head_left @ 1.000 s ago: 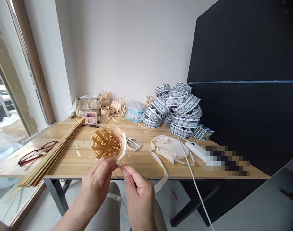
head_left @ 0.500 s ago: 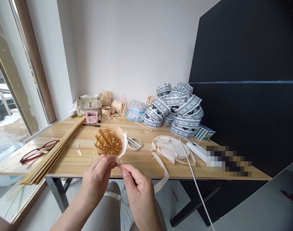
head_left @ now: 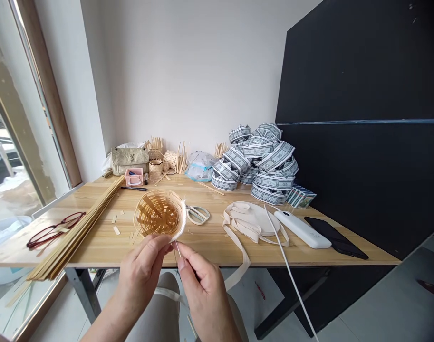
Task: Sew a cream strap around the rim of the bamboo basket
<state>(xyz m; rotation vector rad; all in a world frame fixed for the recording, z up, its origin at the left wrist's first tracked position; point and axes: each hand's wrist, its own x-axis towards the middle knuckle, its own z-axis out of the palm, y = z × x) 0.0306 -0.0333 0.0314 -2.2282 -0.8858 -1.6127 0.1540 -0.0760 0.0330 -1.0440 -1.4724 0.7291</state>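
Note:
A woven bamboo basket (head_left: pixel 159 213) rests near the table's front edge, its open top facing me. White trim (head_left: pixel 181 223) runs along the right part of its rim. My left hand (head_left: pixel 145 263) pinches the near rim and the trim there. Close beside it, my right hand (head_left: pixel 198 278) is closed, thumb against forefinger, on a thin needle-like piece (head_left: pixel 178 249) that points up at the rim. A pale fabric strip (head_left: pixel 240 263) hangs over the table edge right of my hands. White-handled scissors (head_left: pixel 198 215) lie just right of the basket.
Bamboo strips (head_left: pixel 77 228) and red glasses (head_left: pixel 56 230) lie left. A power bank (head_left: pixel 302 230), a phone (head_left: pixel 336 237) and a white cable (head_left: pixel 291 275) are right. Patterned ribbon rolls (head_left: pixel 263 161) are stacked behind, near a bag (head_left: pixel 130 160), a pink box (head_left: pixel 134 177) and small baskets (head_left: pixel 155 165).
The view has shifted slightly. Both hands keep their hold at the basket's near rim, with little visible movement. The phone at the right, blurred out before, now shows plainly.

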